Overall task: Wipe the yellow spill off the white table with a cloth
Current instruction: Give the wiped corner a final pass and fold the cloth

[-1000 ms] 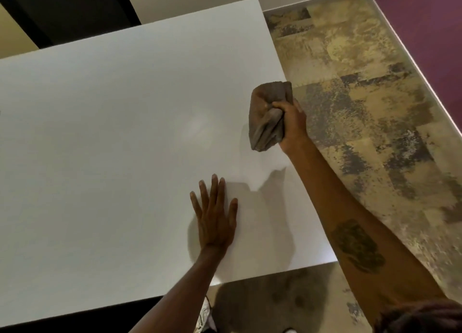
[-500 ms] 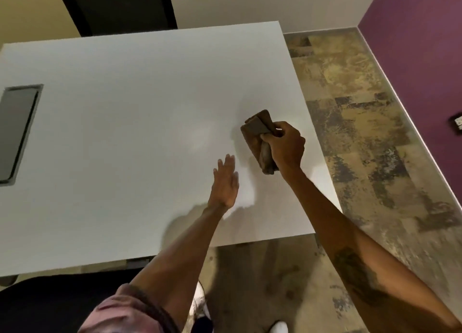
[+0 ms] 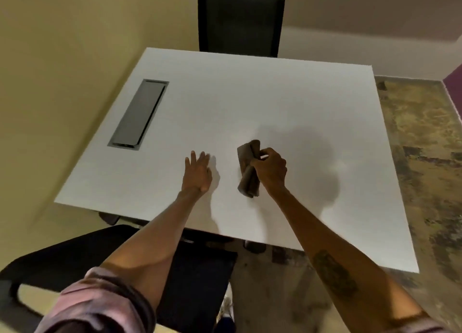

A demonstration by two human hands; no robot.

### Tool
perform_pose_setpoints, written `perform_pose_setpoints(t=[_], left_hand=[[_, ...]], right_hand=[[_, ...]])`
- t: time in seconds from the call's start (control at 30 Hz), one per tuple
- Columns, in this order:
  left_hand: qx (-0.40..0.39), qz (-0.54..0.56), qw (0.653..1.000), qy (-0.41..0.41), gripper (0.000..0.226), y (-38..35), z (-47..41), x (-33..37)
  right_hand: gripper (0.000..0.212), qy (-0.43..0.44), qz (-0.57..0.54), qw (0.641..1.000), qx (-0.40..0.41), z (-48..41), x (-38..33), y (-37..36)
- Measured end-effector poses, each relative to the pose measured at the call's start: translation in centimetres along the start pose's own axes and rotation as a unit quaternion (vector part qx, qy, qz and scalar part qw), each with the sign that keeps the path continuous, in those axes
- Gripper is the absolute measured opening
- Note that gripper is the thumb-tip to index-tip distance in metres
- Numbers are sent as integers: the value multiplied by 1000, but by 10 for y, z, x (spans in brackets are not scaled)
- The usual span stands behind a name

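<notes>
A white table (image 3: 262, 102) fills the middle of the view. My right hand (image 3: 271, 170) grips a bunched brown cloth (image 3: 247, 170) whose lower end touches the tabletop near the front middle. To its left my left hand (image 3: 197, 173) rests on the table with fingers spread and nothing in it. No yellow spill shows on the white surface; only soft shadows lie to the right of the cloth.
A grey rectangular cable hatch (image 3: 138, 113) is set into the table's left side. A black chair (image 3: 240, 20) stands at the far edge, another black chair (image 3: 120, 255) at the near edge. Patterned floor (image 3: 425, 157) lies on the right.
The view has swung back and left, bringing the whole table and far chair into sight. My right hand lowered the cloth to the table and drew it toward the middle. My left hand stays on the table.
</notes>
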State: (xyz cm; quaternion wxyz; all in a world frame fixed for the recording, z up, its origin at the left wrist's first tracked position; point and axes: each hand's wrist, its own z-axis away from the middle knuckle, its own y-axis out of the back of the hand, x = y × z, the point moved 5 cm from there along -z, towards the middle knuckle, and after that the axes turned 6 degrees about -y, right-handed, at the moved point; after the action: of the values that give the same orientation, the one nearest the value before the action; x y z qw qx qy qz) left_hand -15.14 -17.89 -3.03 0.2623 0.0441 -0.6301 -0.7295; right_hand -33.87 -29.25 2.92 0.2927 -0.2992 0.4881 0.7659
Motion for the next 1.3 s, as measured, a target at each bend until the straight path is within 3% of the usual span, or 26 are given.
perform_pose_setpoints(t=[0.33,0.5,0.6,0.83,1.0,1.2,1.3], left_hand=[[10,-63,991,115,56,54,60,-169],[3,-52,985,167,57,59,90,-237],[-8,-42,981,188,59,54,103,-266],[-19,-16,978,208,64,48,117,-296],[-27,-16,979,200,64,48,123,-309],[-26,7,979,204,62,54,116,-307],[-31,20,980,193,57,63,108,-288]], right_hand=[[29,16,43,991,-126,67,-77,-162],[29,18,45,989,-141,86,-98,-227],[40,24,48,990,-131,96,-109,-257],[33,6,54,988,-144,110,-123,-313],[40,-14,87,976,-200,117,-129,-340],[22,22,98,968,-229,116,-143,-329],[25,38,122,964,-234,114,-147,-307]])
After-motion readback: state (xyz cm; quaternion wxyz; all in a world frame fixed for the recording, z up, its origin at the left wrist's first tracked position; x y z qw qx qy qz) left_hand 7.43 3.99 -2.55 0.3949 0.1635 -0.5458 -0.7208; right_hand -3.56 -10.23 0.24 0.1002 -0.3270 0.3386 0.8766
